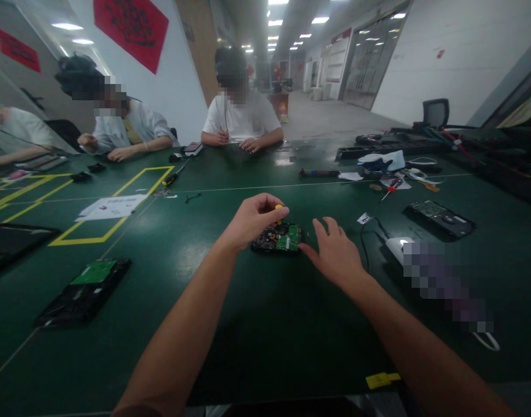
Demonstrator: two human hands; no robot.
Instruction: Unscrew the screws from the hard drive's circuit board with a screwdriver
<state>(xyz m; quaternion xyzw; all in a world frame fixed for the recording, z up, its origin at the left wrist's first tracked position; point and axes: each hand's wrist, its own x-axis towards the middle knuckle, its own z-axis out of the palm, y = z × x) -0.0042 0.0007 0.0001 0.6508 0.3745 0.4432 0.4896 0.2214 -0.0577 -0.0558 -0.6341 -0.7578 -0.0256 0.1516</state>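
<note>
A hard drive (288,238) with a green circuit board lies on the green table in front of me. My left hand (257,217) is closed around the yellow handle of what looks like a small screwdriver (279,215), held upright over the drive's far side. Its tip is hidden. To the right of the drive is my right hand (337,252), its fingers apart and holding nothing. The right thumb reaches the drive's right edge; whether it touches, I cannot tell.
Other drives lie at left (94,272) and right (442,217). A phone-like device (396,246) with a cable sits beside my right forearm. Farther off are an electric screwdriver (320,173), a red-handled screwdriver (395,184) and paper sheets (113,207). Several people sit across the table.
</note>
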